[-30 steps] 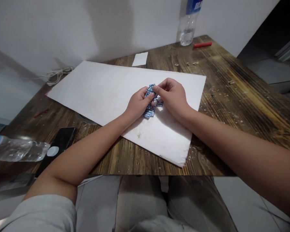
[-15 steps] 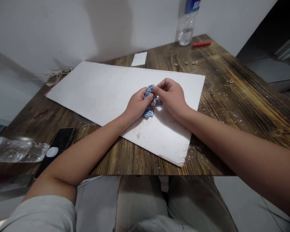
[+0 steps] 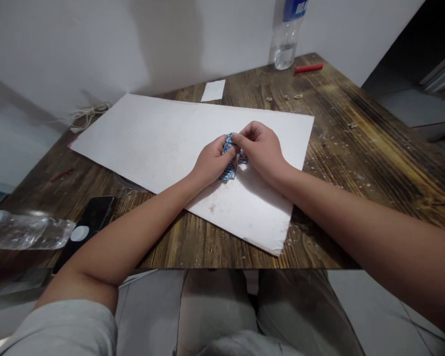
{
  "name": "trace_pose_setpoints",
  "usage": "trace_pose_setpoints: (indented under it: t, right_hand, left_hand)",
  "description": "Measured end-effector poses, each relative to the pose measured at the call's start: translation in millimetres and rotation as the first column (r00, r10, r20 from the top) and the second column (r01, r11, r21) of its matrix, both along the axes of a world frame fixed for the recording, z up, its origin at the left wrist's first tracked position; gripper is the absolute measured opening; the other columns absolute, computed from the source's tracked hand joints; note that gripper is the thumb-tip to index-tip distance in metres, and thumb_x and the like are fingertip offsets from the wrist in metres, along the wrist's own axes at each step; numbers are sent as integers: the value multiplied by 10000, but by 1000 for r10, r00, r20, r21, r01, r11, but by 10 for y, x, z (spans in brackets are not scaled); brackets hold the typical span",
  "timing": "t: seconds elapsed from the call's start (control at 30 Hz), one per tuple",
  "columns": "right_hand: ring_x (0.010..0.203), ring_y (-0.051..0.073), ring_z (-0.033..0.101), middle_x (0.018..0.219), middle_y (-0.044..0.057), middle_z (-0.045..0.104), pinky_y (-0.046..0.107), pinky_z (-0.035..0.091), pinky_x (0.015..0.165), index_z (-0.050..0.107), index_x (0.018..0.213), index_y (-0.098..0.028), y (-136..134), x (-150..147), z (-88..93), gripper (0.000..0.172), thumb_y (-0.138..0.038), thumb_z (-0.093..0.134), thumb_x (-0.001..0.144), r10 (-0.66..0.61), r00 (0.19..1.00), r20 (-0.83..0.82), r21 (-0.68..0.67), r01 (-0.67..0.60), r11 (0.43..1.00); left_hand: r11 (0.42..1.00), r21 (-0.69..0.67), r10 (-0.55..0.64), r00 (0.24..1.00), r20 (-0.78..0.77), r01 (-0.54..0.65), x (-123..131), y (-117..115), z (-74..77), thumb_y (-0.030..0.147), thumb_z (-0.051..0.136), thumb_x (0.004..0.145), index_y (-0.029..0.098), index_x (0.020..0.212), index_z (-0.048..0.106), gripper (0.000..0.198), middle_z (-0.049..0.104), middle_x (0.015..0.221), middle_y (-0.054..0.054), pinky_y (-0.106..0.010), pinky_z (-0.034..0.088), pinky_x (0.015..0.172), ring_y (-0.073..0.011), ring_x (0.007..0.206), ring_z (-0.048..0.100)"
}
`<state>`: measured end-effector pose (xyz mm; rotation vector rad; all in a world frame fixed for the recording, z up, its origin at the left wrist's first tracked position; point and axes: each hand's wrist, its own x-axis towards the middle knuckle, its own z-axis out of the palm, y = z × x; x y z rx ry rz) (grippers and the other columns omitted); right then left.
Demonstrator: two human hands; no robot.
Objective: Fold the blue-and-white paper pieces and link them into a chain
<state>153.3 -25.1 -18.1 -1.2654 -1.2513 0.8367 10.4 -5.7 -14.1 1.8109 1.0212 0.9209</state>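
Between my two hands is a small piece with blue line patterns (image 3: 228, 172), like a printed paper cutout; its exact kind I cannot make out. My left hand (image 3: 212, 160) is closed on it, the thumb pressed over its front. The thumb and index finger of my right hand (image 3: 262, 146) pinch its upper right edge, and another bit of the blue pattern shows below those fingers. Both hands are just over a large white board (image 3: 163, 133) that lies slanted on the table. My fingers hide part of the patterned piece.
On the dark wooden table (image 3: 356, 173) lie a black phone (image 3: 98, 212), a clear bottle (image 3: 29, 231) on its side, a white paper slip (image 3: 213, 91), a red stick (image 3: 309, 68) and small scraps. An upright water bottle (image 3: 286, 44) stands by the wall. White cords (image 3: 91, 113) lie at left.
Almost nothing differs. The patterned piece has tilted slightly between my fingers, and both hands keep their grip in the same place.
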Motion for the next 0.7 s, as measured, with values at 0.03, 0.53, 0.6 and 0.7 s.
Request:
trace_pose_setpoints:
  t: [0.03,0.53,0.6,0.7]
  right_hand:
    - [688,145,502,713,-1,564,340,379,647,478,740,-238,-2,-4,2,203,-363,614,825,-1,1000,10,-5,1,1000]
    - [675,150,516,713,2,564,346,383,649,461,776,-246,-37,-18,11,208,-394,584,855,28,998,52,-26,-27,999]
    - [689,157,522,718,4,559,348,387,650,458,785,-250,-34,-18,5,207,-401,577,862,34,998,54,-32,-33,999]
    - [699,159,524,714,2,552,346,388,651,448,780,-254,-31,-16,4,209,-398,573,865,36,998,60,-36,-34,999]
  left_hand:
    - [1000,6,-9,1000,-25,9,-4,1,5,339,610,880,202,890,606,137,624,779,-13,-275,454,674,-133,728,555]
    - [997,44,-57,994,-97,61,-24,18,-9,321,557,892,202,867,563,122,615,786,-12,-261,432,642,-121,722,542]
    - [997,45,-57,994,-95,62,-25,17,-10,315,557,891,201,862,563,118,616,790,-14,-260,433,644,-121,724,542]
    - [997,41,-55,994,-95,59,-24,13,-6,300,555,892,201,861,563,104,619,790,-14,-257,436,644,-120,728,545]
